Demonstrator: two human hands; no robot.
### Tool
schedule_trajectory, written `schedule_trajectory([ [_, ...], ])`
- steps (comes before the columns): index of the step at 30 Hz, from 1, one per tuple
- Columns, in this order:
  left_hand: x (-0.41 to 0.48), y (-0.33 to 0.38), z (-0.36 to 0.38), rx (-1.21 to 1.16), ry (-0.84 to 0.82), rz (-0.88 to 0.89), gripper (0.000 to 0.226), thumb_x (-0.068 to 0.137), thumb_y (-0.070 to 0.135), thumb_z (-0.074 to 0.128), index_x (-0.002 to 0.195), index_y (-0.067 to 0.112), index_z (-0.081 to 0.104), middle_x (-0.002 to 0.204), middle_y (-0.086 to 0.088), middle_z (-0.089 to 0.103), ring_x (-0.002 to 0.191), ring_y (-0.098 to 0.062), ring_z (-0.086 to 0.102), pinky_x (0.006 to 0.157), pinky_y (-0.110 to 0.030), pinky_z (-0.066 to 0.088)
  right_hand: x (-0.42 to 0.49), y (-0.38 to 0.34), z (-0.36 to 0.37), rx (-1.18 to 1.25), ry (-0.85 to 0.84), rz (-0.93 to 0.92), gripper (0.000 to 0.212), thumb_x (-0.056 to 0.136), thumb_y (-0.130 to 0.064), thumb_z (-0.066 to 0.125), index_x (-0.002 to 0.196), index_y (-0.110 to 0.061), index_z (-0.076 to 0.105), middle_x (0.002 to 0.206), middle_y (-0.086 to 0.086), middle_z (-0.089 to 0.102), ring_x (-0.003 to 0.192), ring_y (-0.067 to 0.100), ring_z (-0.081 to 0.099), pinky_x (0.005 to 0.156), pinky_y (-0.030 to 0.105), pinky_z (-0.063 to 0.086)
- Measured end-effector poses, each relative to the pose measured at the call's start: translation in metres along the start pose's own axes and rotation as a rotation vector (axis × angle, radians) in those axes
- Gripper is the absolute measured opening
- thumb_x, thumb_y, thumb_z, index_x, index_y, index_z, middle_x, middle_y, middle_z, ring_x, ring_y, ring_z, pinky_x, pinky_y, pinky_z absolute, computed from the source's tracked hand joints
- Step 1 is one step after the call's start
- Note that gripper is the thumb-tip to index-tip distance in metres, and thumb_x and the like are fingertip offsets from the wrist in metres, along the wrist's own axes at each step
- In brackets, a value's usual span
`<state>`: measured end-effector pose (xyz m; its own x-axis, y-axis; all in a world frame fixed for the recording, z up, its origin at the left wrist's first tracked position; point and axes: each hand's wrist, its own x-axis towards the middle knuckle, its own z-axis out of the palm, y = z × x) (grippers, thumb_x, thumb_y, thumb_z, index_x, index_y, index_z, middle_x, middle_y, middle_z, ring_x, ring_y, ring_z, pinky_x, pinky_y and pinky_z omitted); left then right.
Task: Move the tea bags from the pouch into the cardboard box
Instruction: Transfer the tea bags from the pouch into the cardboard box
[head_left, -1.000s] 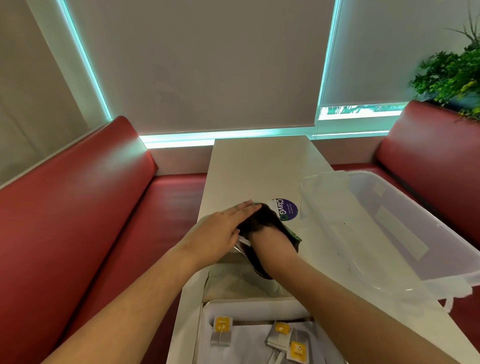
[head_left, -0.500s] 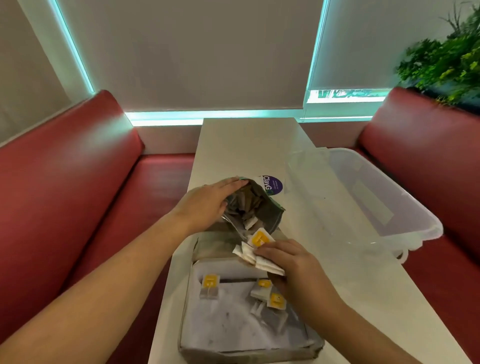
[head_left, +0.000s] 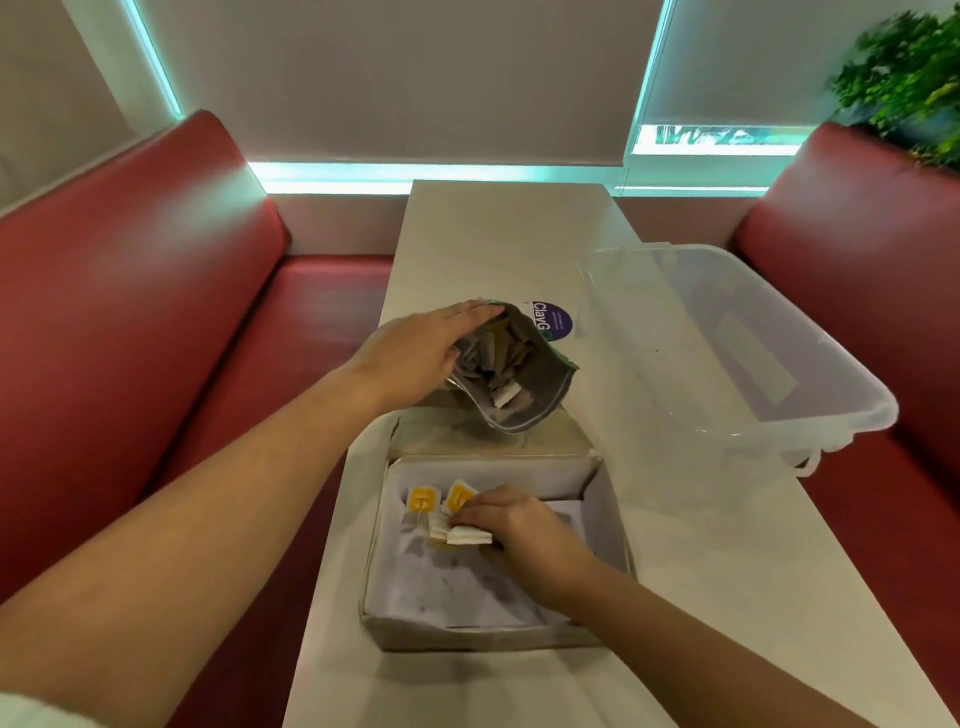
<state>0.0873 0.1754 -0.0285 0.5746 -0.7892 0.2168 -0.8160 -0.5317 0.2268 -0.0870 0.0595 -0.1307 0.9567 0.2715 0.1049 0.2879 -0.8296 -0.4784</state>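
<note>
Left hand (head_left: 410, 358) gripping the pouch (head_left: 511, 371) by its left edge, mouth tipped open toward the camera, tea bags visible inside. Pouch propped on the worktop (head_left: 519, 234) just behind the box (head_left: 608, 514). Right hand (head_left: 524, 535) down inside the box, grip pinched on a small stack of tea bags (head_left: 467, 535) at the fingertips. Two yellow-tagged bags (head_left: 423, 501) lying on the white liner just left of that hand. Clear tub (head_left: 779, 364) sitting to the right, hanging over the worktop edge.
</note>
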Motion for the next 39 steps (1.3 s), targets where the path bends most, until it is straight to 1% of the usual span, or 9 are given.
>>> schedule_trajectory([
  [3, 0.001, 0.001, 0.001, -0.008, 0.007, 0.012, 0.070, 0.089, 0.005, 0.045, 0.145, 0.039, 0.023, 0.152, 0.012, 0.029, 0.127, -0.022, 0.048, 0.096, -0.039, 0.047, 0.008, 0.005, 0.007, -0.121, -0.036, -0.063, 0.031, 0.084, -0.012, 0.062, 0.115, -0.012, 0.067, 0.116, 0.009, 0.066, 0.106, 0.029, 0.057, 0.093, 0.039, 0.049],
  [9, 0.001, 0.001, 0.001, -0.017, 0.011, 0.025, 0.069, 0.090, 0.004, 0.045, 0.145, 0.039, 0.022, 0.152, 0.010, 0.029, 0.131, -0.019, 0.043, 0.100, -0.037, 0.044, 0.015, 0.013, 0.009, -0.294, -0.189, -0.064, 0.044, 0.093, -0.013, 0.051, 0.137, -0.016, 0.048, 0.142, 0.005, 0.045, 0.129, 0.025, 0.036, 0.107, 0.034, 0.032],
  [18, 0.001, -0.003, 0.005, -0.034, 0.012, 0.028, 0.069, 0.091, 0.005, 0.045, 0.146, 0.040, 0.021, 0.152, 0.010, 0.028, 0.132, -0.019, 0.042, 0.104, -0.040, 0.041, 0.000, 0.015, 0.005, -0.057, -0.248, 0.112, 0.065, 0.085, -0.021, 0.065, 0.144, -0.020, 0.037, 0.154, 0.001, 0.027, 0.137, 0.022, 0.031, 0.111, 0.029, 0.030],
  [20, 0.001, -0.003, 0.006, -0.030, 0.011, 0.030, 0.069, 0.090, 0.006, 0.045, 0.146, 0.040, 0.021, 0.152, 0.010, 0.028, 0.132, -0.019, 0.042, 0.104, -0.040, 0.042, -0.006, 0.018, 0.006, -0.169, -0.304, 0.099, 0.065, 0.085, -0.025, 0.066, 0.143, -0.022, 0.038, 0.155, 0.000, 0.024, 0.137, 0.026, 0.028, 0.110, 0.035, 0.031],
  [23, 0.002, -0.002, 0.005, -0.030, 0.007, 0.035, 0.069, 0.091, 0.006, 0.045, 0.146, 0.039, 0.021, 0.153, 0.009, 0.028, 0.132, -0.019, 0.043, 0.104, -0.039, 0.042, -0.014, 0.019, 0.006, -0.408, -0.398, 0.091, 0.060, 0.090, -0.039, 0.054, 0.144, -0.030, 0.030, 0.157, -0.005, 0.016, 0.141, 0.029, 0.014, 0.111, 0.050, 0.018],
  [27, 0.002, -0.003, 0.006, -0.002, -0.002, 0.042, 0.064, 0.092, 0.008, 0.044, 0.143, 0.043, 0.027, 0.154, 0.011, 0.024, 0.128, -0.023, 0.047, 0.100, -0.040, 0.045, -0.015, 0.016, 0.002, -0.476, -0.397, 0.112, 0.052, 0.095, -0.036, 0.043, 0.145, -0.032, 0.028, 0.157, -0.006, 0.019, 0.141, 0.031, 0.011, 0.111, 0.053, 0.012],
  [31, 0.003, -0.002, 0.004, 0.093, -0.008, 0.042, 0.055, 0.091, 0.007, 0.046, 0.134, 0.041, 0.044, 0.156, 0.010, 0.019, 0.123, -0.029, 0.050, 0.096, -0.043, 0.046, -0.014, 0.012, -0.006, -0.392, -0.262, 0.087, 0.041, 0.092, -0.029, 0.046, 0.132, -0.031, 0.051, 0.142, -0.008, 0.042, 0.120, 0.027, 0.032, 0.095, 0.044, 0.029],
  [35, 0.003, -0.002, 0.001, 0.084, 0.014, 0.039, 0.056, 0.091, 0.008, 0.044, 0.138, 0.039, 0.040, 0.153, 0.017, 0.023, 0.122, -0.024, 0.051, 0.097, -0.040, 0.044, -0.009, 0.011, -0.026, -0.191, 0.168, 0.052, 0.032, 0.088, -0.029, 0.042, 0.105, -0.027, 0.069, 0.105, -0.008, 0.062, 0.091, 0.015, 0.043, 0.075, 0.026, 0.041],
  [39, 0.004, 0.003, -0.003, 0.063, 0.018, 0.043, 0.056, 0.093, 0.010, 0.043, 0.141, 0.036, 0.035, 0.152, 0.018, 0.025, 0.124, -0.019, 0.049, 0.098, -0.037, 0.042, 0.017, 0.015, -0.054, -0.201, 0.450, 0.000, 0.023, 0.085, -0.009, 0.059, 0.106, -0.011, 0.068, 0.102, 0.003, 0.064, 0.094, 0.019, 0.053, 0.081, 0.022, 0.043],
])
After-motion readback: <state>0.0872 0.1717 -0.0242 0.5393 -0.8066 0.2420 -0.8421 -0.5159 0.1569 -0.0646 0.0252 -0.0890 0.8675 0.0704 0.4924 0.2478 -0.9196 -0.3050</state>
